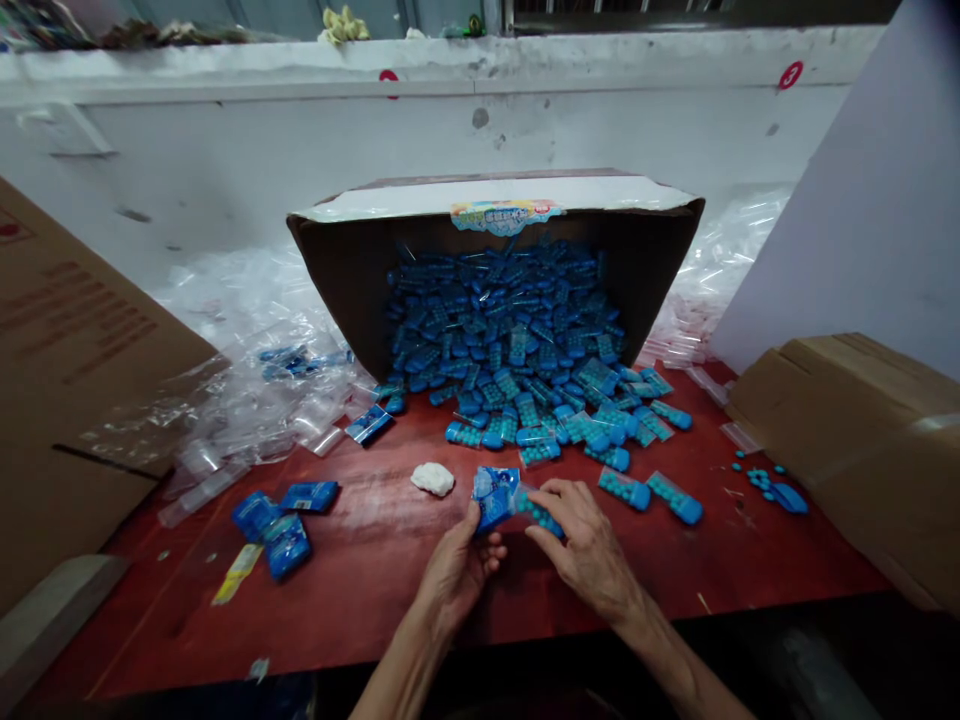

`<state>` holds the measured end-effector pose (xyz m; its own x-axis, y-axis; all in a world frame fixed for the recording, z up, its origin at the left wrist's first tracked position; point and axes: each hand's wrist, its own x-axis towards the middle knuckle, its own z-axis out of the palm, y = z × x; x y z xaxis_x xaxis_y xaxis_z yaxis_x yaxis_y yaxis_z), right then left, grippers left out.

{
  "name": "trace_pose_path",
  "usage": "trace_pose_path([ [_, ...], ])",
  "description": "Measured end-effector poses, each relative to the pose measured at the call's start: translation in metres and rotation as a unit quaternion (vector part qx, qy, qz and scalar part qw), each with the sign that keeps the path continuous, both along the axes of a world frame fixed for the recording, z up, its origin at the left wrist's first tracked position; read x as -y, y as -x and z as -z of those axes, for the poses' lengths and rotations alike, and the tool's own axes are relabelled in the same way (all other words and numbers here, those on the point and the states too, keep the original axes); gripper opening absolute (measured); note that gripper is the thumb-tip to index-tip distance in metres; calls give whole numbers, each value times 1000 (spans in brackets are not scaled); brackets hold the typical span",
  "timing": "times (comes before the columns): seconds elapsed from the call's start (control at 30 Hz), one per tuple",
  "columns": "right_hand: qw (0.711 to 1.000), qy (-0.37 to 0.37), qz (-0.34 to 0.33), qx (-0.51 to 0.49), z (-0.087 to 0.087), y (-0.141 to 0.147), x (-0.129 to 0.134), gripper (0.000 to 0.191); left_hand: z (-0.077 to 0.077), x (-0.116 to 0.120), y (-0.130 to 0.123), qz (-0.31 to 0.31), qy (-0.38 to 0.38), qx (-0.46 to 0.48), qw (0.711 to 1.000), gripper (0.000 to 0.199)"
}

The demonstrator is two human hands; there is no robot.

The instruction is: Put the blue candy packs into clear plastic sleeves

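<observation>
In my left hand point(465, 565) is a blue printed sleeve point(495, 492), pinched between thumb and fingers. My right hand point(585, 545) grips a small clear case of turquoise beads point(538, 512) with a blue end, its near end at the sleeve's right edge; whether it is partly inside I cannot tell. A white lump point(433, 479) lies just left of the sleeve. Beyond my hands, a heap of the same bead-filled cases point(510, 330) spills from a cardboard box point(330, 270) lying on its side. Two loose cases point(675, 498) rest right of my right hand.
Several blue packets point(286, 547) and a yellow-and-white strip point(238, 573) lie at left on the red table point(375, 590). Clear plastic sleeves point(247, 330) pile up behind them. Loose turquoise beads point(759, 480) sit near a brown carton point(855, 450) at right. Another carton point(75, 380) stands left.
</observation>
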<state>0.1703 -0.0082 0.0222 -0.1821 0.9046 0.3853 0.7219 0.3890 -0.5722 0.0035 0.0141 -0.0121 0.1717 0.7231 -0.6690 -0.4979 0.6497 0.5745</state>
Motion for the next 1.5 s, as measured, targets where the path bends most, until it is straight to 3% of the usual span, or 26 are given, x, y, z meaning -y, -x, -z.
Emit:
trace_pose_path([
  [0.23,999,26,-32,30,-3,-2,2,32,-1,0,-1,-12,-45,-32,998,29],
  [0.43,996,43,-80,13,-4,-6,1,29,-2,0,2,49,-107,-40,992,32],
  [0.57,990,81,-97,-63,1,-5,-2,32,-3,-1,2,89,-139,-60,985,29],
  [0.73,990,51,-80,-103,21,11,-3,36,-3,0,-2,51,-96,-8,994,24],
  [0.83,986,51,-79,-140,23,17,1,38,-5,0,-2,34,-80,6,996,25],
  [0.97,942,169,-106,-270,17,16,3,34,-13,-3,4,32,-103,-10,994,22],
  [1.07,863,258,-102,-423,24,18,-2,36,-18,-4,4,10,-75,10,997,18],
  [1.17,792,295,-79,-529,37,23,-5,42,-20,-4,1,4,-49,42,998,13],
  [1.23,783,305,-85,-535,42,23,-6,44,-19,-3,0,39,-66,54,996,12],
  [1.3,796,314,-107,-506,42,20,-6,48,-19,-1,2,88,-98,60,990,15],
  [1.37,801,330,-138,-479,38,15,-8,57,-20,0,5,142,-127,68,979,21],
  [1.5,785,386,-197,-443,27,6,-15,79,-22,1,9,213,-138,112,961,28],
])
